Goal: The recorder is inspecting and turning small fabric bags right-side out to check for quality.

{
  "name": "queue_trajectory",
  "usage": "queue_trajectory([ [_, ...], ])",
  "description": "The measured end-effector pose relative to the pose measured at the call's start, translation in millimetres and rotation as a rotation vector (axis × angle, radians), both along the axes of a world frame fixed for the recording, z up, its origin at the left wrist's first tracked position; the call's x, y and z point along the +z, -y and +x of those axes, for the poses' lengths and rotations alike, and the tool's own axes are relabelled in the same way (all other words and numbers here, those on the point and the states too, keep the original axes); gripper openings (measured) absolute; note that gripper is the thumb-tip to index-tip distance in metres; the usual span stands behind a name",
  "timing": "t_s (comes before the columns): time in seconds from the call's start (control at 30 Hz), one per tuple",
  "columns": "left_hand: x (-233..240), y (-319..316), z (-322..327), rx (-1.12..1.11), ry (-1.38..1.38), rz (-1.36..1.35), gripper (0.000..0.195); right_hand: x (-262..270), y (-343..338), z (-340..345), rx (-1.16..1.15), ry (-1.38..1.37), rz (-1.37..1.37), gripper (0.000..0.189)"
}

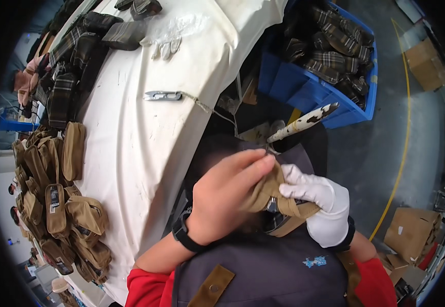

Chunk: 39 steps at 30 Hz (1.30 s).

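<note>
A tan fabric pouch [270, 186] is held in front of my apron, over my lap. Bare, with a dark band at the wrist, my left hand [224, 190] grips its upper left side. My right hand [322, 203] wears a white glove and pinches the opposite edge. Between the hands a metal zipper pull [272, 204] shows beside a dark lining. My left palm and fingers cover part of the pouch. On the white-covered table [130, 115] to my left lie grey thread snips [163, 96], tied to a cord.
Tan pouches [72, 153] are heaped along the table's far side, beside dark plaid pouches [63, 96]. A white glove [165, 48] lies near clear plastic [184, 27]. A blue crate [295, 86] holds more plaid pouches. A chipped white pole [303, 122] stands before me; cardboard boxes [410, 230] sit right.
</note>
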<state>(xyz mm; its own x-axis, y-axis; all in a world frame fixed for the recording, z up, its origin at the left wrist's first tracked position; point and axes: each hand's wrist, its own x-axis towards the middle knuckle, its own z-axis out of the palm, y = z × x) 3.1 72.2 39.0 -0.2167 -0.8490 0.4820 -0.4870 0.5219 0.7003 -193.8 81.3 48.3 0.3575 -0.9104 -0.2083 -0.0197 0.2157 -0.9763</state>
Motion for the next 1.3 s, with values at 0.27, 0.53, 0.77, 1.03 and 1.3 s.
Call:
queue_trajectory([
  [0.27,30,20,13,-0.388,-0.225,0.681,0.028,27,28,-30,0.177,0.076,0.214,0.012],
  [0.53,57,51,-17,-0.53,-1.114,1.217,0.053,63,62,-35,-0.123,0.448,0.349,0.023],
  [0.77,30,111,-39,-0.296,-0.824,0.771,0.036,26,101,-17,-0.312,0.604,0.271,0.027],
  [1.03,9,101,-40,-0.17,-0.92,0.896,0.036,10,102,-11,-0.301,0.593,0.357,0.025],
  [1.3,-52,101,-35,-0.293,-1.018,0.96,0.045,9,106,-4,-0.29,0.533,0.222,0.029],
])
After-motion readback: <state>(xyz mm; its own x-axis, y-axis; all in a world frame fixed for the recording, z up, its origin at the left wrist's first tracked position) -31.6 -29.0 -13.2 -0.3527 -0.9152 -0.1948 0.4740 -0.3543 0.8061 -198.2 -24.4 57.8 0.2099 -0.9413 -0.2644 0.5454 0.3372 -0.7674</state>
